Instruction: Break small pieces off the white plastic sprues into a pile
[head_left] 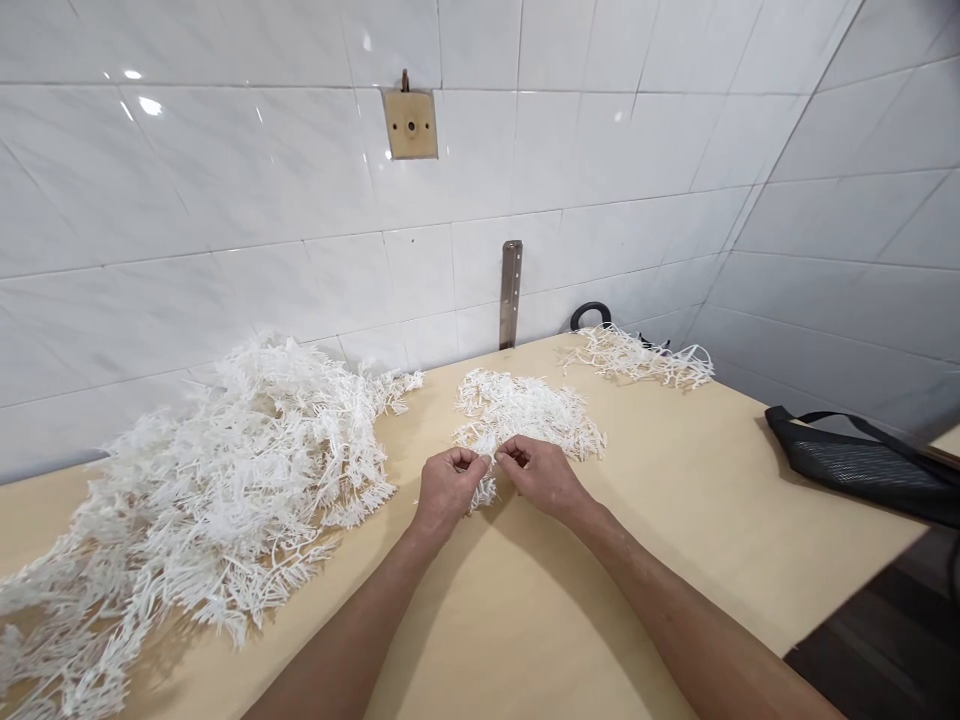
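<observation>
My left hand (pixel 450 487) and my right hand (pixel 545 474) are close together over the middle of the table, thumbs and fingertips pinched. Between the left fingers is a small white branched plastic piece (pixel 484 493), part of it hanging below the hand. The right fingertips meet beside its upper end; what they pinch is too small to make out. Just behind both hands lies a low pile of short white pieces (pixel 529 408). To the left spreads a much larger heap of white branched plastic pieces (pixel 247 480).
Bare stalk-like white strands (pixel 645 358) lie at the table's (pixel 720 480) back right, by a black ring (pixel 591 314). A black mesh bag (pixel 862 465) sits at the right edge. A tiled wall (pixel 300 180) with a metal strip (pixel 511 295) stands behind.
</observation>
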